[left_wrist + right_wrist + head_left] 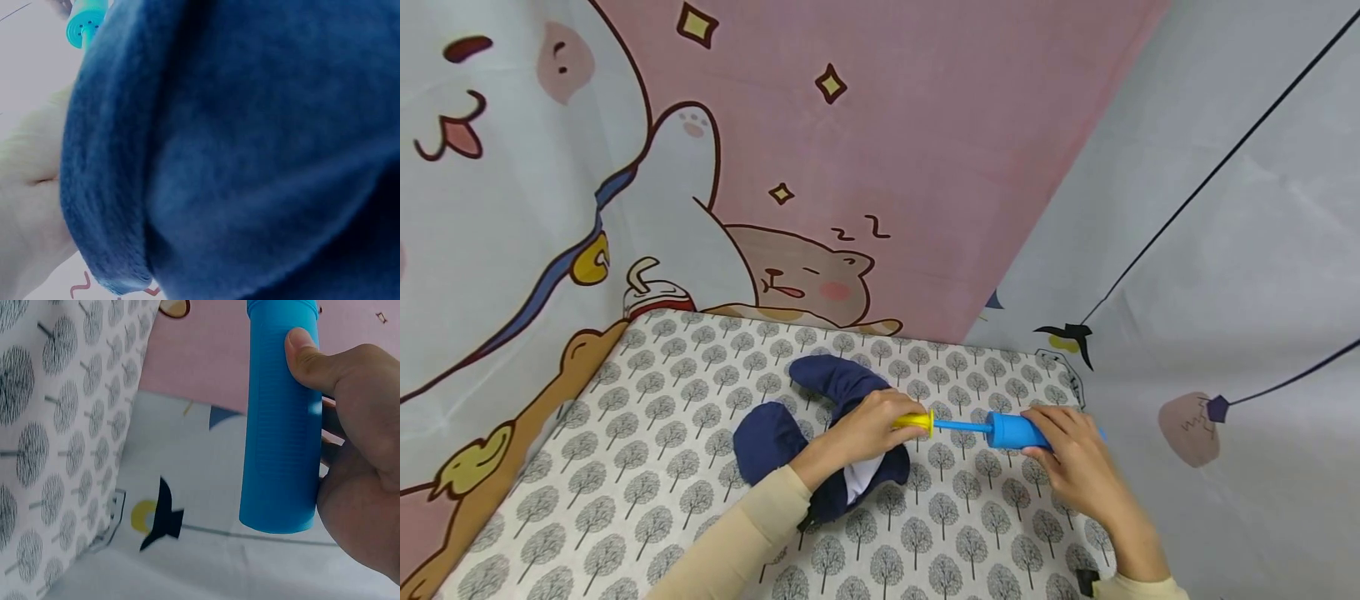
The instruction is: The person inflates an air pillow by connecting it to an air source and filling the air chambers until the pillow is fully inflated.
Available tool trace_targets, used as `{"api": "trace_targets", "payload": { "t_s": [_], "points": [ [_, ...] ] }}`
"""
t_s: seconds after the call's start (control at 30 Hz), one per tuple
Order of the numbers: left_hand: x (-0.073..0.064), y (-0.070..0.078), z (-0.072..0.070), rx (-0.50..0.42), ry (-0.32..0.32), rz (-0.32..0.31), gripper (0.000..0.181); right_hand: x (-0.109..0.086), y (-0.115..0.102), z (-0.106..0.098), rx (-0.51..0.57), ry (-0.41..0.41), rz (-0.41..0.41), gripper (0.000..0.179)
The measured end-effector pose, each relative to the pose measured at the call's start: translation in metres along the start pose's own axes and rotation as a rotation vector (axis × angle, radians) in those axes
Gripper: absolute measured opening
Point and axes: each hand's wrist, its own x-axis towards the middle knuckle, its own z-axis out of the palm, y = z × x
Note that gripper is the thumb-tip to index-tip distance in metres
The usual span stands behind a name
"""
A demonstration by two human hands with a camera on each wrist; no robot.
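Observation:
A blue hand pump [1011, 432] is held level above the table, with its thin blue rod [961, 426] drawn out to the left. My left hand [868, 427] grips the yellow handle [923, 422] at the rod's end. Around the pump's barrel [281, 437] curl the fingers of my right hand [1078, 458], its thumb lying along the side. Beneath my left hand and forearm lies a navy cloth item [771, 437], curved like a neck pillow, with a white patch [861, 477]. Its navy cloth [250, 137] fills most of the left wrist view, hiding the fingers there.
The table bears a white cloth [655, 467] printed with grey trees. Behind it hangs a pink and white curtain [925, 167] with cartoon animals, and pale fabric [1247, 267] continues at the right. A small black object [1086, 581] sits by my right sleeve.

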Motion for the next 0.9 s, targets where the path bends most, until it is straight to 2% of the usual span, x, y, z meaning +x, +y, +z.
{"api": "trace_targets", "payload": {
  "t_s": [0.17,0.33,0.63,0.9],
  "points": [
    [0.001,-0.001,0.001,0.000,0.005,0.007,0.015,-0.011,0.012,-0.011,0.008,0.010,0.052,0.063],
    [0.000,-0.001,0.000,-0.009,-0.004,0.004,0.017,-0.017,0.019,-0.015,0.001,0.025,0.064,0.064],
    [-0.007,-0.003,0.002,-0.004,0.053,0.021,0.017,0.000,-0.004,-0.002,-0.045,0.013,0.010,0.061],
    [0.000,-0.002,0.007,-0.030,0.075,0.067,0.018,0.007,-0.016,0.004,-0.059,0.017,-0.005,0.056]
  ]
}}
